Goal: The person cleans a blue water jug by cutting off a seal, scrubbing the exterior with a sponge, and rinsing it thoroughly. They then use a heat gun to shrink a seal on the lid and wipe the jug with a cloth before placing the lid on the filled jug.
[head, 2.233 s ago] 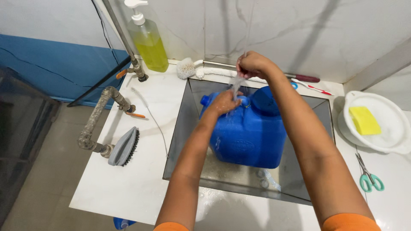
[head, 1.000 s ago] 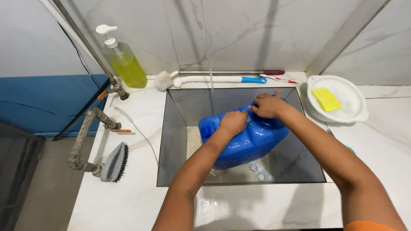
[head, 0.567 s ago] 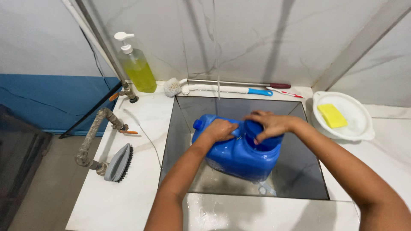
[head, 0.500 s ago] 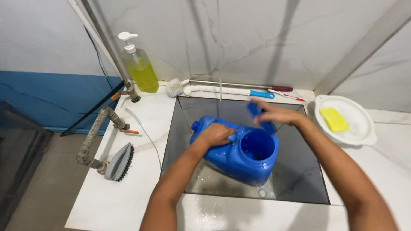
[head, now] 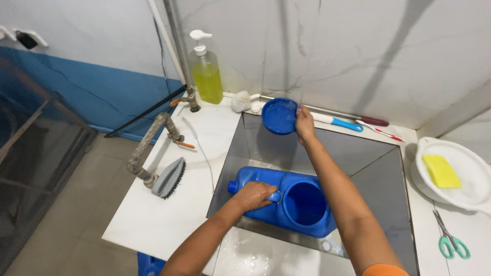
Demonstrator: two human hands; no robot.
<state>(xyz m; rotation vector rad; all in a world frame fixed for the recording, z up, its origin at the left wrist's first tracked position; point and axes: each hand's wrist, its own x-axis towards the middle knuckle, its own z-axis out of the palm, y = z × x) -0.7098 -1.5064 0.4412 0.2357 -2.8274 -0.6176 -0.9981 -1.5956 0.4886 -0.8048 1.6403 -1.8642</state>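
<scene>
- Your left hand [head: 254, 194] is clenched on the handle of the blue jug [head: 286, 202], which lies on its side in the square sink [head: 378, 163], its wide round mouth open and facing up toward you.
- The jug's small spout end points to the sink's left wall, and its body rests on the wet sink floor near the front edge.
- Your right hand [head: 305, 124] is raised over the back of the sink, grasping the round blue lid [head: 280, 116] by its rim; the lid is tilted with its flat face turned toward you, well apart from the jug.
- Behind the lid, along the wall, lie a white brush with a blue handle [head: 332, 120] and a rod with a dark red grip [head: 358, 117].
- On the bench [head: 153, 225] to the left sit a grey scrubbing brush [head: 169, 178], bristles down, and a pump bottle of yellow-green liquid [head: 206, 74] standing upright by the tap pipe [head: 148, 148].
- To the right, a white bowl [head: 450, 176] holds a yellow sponge [head: 441, 171], and green-handled scissors [head: 449, 240] lie just in front of it.
</scene>
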